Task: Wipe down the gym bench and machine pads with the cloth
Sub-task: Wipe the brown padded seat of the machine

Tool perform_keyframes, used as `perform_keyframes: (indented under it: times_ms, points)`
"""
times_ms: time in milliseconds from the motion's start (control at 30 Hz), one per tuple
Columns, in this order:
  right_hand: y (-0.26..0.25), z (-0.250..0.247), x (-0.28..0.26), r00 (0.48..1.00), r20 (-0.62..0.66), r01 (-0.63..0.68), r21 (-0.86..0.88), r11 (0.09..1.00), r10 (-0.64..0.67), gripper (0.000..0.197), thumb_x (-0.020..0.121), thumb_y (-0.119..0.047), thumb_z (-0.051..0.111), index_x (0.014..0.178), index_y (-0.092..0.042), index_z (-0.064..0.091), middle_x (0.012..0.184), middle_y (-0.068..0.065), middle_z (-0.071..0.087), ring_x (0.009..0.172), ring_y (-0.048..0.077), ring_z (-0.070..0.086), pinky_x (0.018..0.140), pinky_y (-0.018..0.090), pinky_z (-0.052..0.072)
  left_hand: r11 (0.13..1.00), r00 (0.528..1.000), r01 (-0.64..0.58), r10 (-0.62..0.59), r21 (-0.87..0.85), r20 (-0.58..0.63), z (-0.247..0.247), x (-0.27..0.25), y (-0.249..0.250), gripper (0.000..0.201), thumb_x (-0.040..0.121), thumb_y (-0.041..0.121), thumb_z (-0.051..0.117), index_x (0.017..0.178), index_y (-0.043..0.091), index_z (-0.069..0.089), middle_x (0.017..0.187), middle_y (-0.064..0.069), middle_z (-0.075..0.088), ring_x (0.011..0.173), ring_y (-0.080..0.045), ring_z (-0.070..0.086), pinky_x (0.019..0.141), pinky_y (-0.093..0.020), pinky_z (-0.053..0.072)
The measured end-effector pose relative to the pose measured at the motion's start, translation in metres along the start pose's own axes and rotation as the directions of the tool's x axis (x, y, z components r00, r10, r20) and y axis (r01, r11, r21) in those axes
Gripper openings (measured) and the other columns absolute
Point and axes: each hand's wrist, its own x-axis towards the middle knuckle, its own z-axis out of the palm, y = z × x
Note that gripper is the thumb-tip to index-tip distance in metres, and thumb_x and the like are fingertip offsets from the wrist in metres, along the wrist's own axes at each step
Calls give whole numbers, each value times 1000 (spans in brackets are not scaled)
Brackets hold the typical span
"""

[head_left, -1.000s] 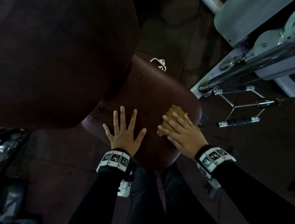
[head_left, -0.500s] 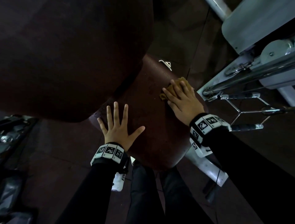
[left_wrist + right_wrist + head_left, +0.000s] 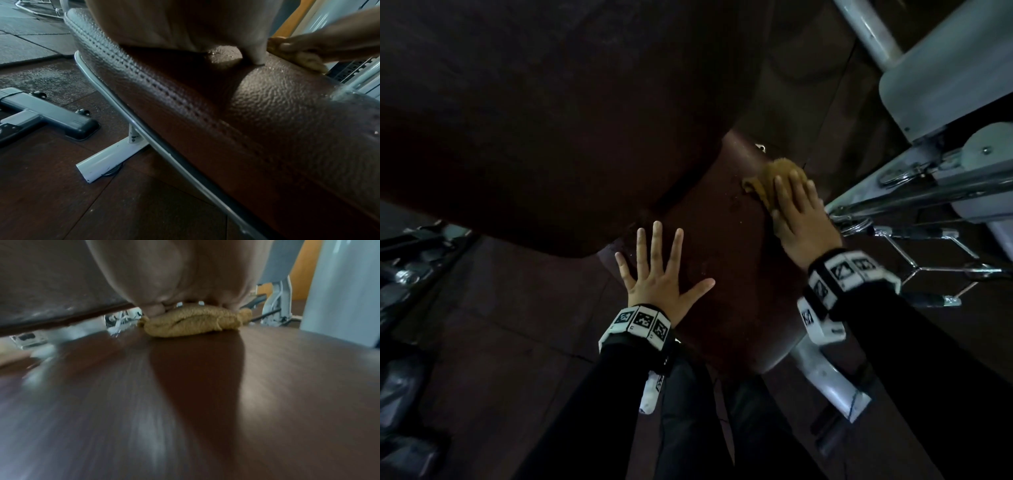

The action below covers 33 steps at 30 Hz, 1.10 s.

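The tan cloth (image 3: 770,180) is pressed flat under the straight fingers of the right hand (image 3: 799,219), bunched at the far right edge of the brown seat pad (image 3: 726,274); nothing is pinched, the cloth being trapped between fingers and vinyl. The left hand (image 3: 659,274) is laid flat on the same pad, fingers spread wide and apart, holding nothing (a brace, it would seem).

The step in hand is judged to be wiping the seat pad. It would be done well if pressure were kept even through the whole palm, the strokes overlapped, and the cloth carried over the stitched edge, where grime is likely to collect. The bunched cloth could be spread wider so that more surface is covered per pass. The braced hand's patch would need wiping too.

Counted: one cloth, two hands, one seat pad, one larger dark back pad (image 3: 544,113) above it, and one chrome cable handle (image 3: 935,267) at the right.
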Motion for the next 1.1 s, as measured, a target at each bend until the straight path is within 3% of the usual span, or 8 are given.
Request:
perform_keyframes:
  times_ms: [200, 300, 400, 533, 633, 767, 900, 1100]
  points:
    - [-58, -12, 71, 990, 81, 125, -77, 989, -119, 58, 98, -27, 33, 150, -23, 10, 159, 6, -2, 145, 33, -5, 116, 53, 8, 1000, 1000, -9, 8, -5, -8, 1, 0, 0, 94, 72, 90, 12, 133, 42, -41, 139, 9, -52, 128, -15, -48, 95, -48, -39]
    - [-80, 3, 50, 954, 71, 298, -167, 940, -290, 56, 97, -26, 36, 150, -22, 16, 158, 8, 3, 144, 36, -5, 113, 51, 5, 1000, 1000, -8, 8, 5, -20, 1, 0, 0, 94, 70, 91, 10, 132, 42, -41, 140, 9, -51, 130, -16, -46, 93, -47, -42]
    - [-69, 21, 5, 909, 95, 416, -129, 900, -406, 55, 99, -30, 33, 149, -29, 11, 159, 0, 2, 145, 27, -8, 115, 42, -1, 1000, 1000, -3, 4, 17, -25, 2, 1, 0, 93, 69, 92, 6, 132, 42, -42, 140, 9, -51, 131, -17, -45, 94, -47, -41]
    - [-26, 23, -40, 932, 66, 362, -110, 926, -356, 51, 97, -37, 26, 147, -29, 19, 157, 0, 15, 144, 28, 6, 113, 47, 15, 1000, 999, -15, 15, 4, -31, 2, 1, -1, 93, 71, 91, 9, 132, 43, -42, 140, 9, -51, 131, -16, -45, 93, -46, -42]
    - [1, 13, -39, 966, 39, 259, -101, 961, -256, 53, 98, -32, 38, 147, -28, 19, 156, 2, 19, 144, 33, 10, 110, 54, 22, 1000, 999, -22, 22, -5, -28, 2, 1, -1, 94, 71, 91, 10, 132, 43, -41, 140, 9, -51, 130, -16, -47, 92, -46, -42]
    - [6, 1, 0, 987, -25, 157, -3, 988, -157, 57, 97, -23, 43, 148, -28, 18, 158, 0, 11, 144, 34, 4, 110, 56, 17, 1000, 1000, -22, 21, -14, -18, 2, 1, -2, 93, 71, 91, 10, 130, 43, -43, 139, 10, -52, 129, -15, -48, 93, -47, -41]
    - [-27, -7, 58, 997, -4, 76, 25, 997, -76, 61, 96, -19, 40, 150, -27, 11, 159, 3, 4, 144, 36, 1, 113, 57, 12, 999, 999, -28, 27, -24, -21, 3, 1, -2, 93, 70, 91, 10, 131, 44, -42, 140, 9, -51, 130, -16, -47, 96, -48, -38]
    - [-79, 10, 43, 963, -2, 268, -53, 962, -268, 60, 95, -17, 40, 149, -24, 16, 158, 5, 7, 144, 36, -5, 114, 51, -2, 1000, 999, -19, 19, -8, -33, 3, 1, -1, 94, 69, 92, 10, 132, 44, -41, 141, 10, -50, 131, -16, -46, 93, -45, -42]
